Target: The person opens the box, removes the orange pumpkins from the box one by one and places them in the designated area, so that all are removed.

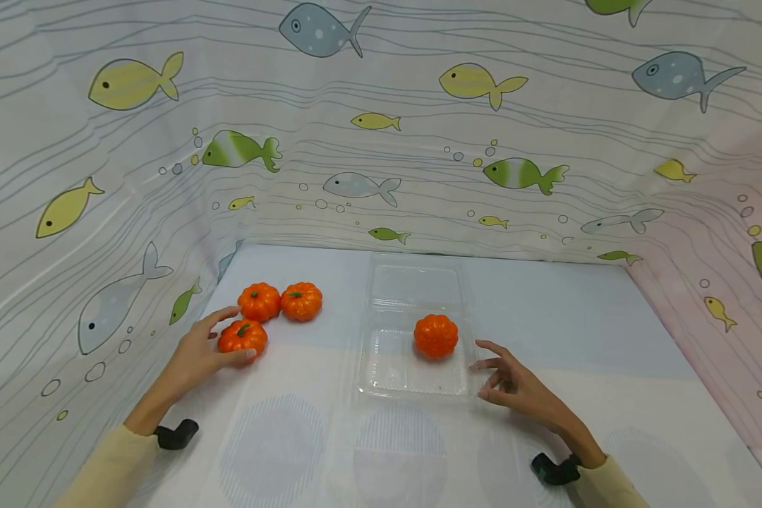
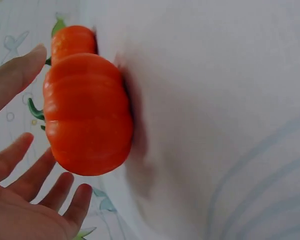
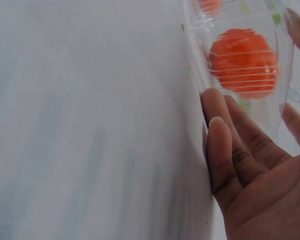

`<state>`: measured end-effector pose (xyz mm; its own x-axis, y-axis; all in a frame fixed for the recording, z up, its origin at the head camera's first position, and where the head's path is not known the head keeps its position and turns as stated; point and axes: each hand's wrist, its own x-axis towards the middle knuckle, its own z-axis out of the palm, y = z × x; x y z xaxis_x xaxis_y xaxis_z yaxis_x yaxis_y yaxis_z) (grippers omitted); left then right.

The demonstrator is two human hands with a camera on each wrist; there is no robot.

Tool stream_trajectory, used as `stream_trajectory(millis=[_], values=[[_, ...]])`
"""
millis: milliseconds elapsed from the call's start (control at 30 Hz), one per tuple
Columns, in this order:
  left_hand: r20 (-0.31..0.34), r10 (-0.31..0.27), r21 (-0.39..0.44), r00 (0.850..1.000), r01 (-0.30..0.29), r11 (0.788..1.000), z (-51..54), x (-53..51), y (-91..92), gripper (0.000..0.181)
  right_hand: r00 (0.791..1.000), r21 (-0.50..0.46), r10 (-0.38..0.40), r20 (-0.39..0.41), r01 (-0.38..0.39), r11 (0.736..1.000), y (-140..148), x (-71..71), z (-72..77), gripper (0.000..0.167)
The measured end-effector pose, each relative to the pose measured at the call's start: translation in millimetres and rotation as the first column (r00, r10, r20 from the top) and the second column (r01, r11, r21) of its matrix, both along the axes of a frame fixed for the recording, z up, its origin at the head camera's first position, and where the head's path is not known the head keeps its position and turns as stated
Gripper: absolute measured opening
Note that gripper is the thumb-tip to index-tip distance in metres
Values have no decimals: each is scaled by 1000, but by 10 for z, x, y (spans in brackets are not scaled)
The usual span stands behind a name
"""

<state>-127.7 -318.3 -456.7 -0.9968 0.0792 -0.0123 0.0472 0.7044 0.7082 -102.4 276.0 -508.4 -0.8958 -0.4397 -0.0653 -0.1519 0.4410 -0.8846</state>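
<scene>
In the head view, my left hand (image 1: pixel 197 356) is spread around the nearest small orange pumpkin (image 1: pixel 243 337) at the table's left. The left wrist view shows gaps between those fingers and the ribbed pumpkin (image 2: pixel 87 115) with its green stem. Behind it sit a second pumpkin (image 1: pixel 259 302) and a third pumpkin (image 1: pixel 301 302), side by side. A clear plastic container (image 1: pixel 386 367) lies with its lid (image 1: pixel 417 282) folded back, a pumpkin (image 1: pixel 436 336) inside its right half. At its right wall is my right hand (image 1: pixel 514 384), fingers loosely bent and holding nothing; contact is hard to judge.
A white cloth with pale circle prints (image 1: pixel 273 451) covers the table. Fish-printed curtains (image 1: pixel 419 155) rise behind it and along both sides. Each wrist wears a black camera mount, such as the left mount (image 1: pixel 176 434).
</scene>
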Motion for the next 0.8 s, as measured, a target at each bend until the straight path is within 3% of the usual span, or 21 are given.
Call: stream_trajectory(millis=[200, 400, 500, 600, 800], values=[[-89, 5, -12, 996, -6, 1000, 98, -29, 62, 87, 1000, -7, 12, -4, -12, 1000, 2, 2, 6, 85], [-179, 13, 29, 984, -7, 1000, 155, -67, 197, 81, 1000, -4, 9, -5, -9, 1000, 4, -5, -3, 84], [-177, 17, 56, 984, -7, 998, 191, -94, 303, 77, 1000, -3, 9, -6, -9, 1000, 3, -5, -1, 84], [-137, 16, 81, 991, -4, 997, 245, -115, 414, 76, 1000, -1, 10, -11, -10, 1000, 1, -4, 0, 84], [-119, -37, 130, 992, 53, 990, 328, -204, 659, 70, 1000, -12, 12, -23, -12, 1000, 3, 2, 6, 85]])
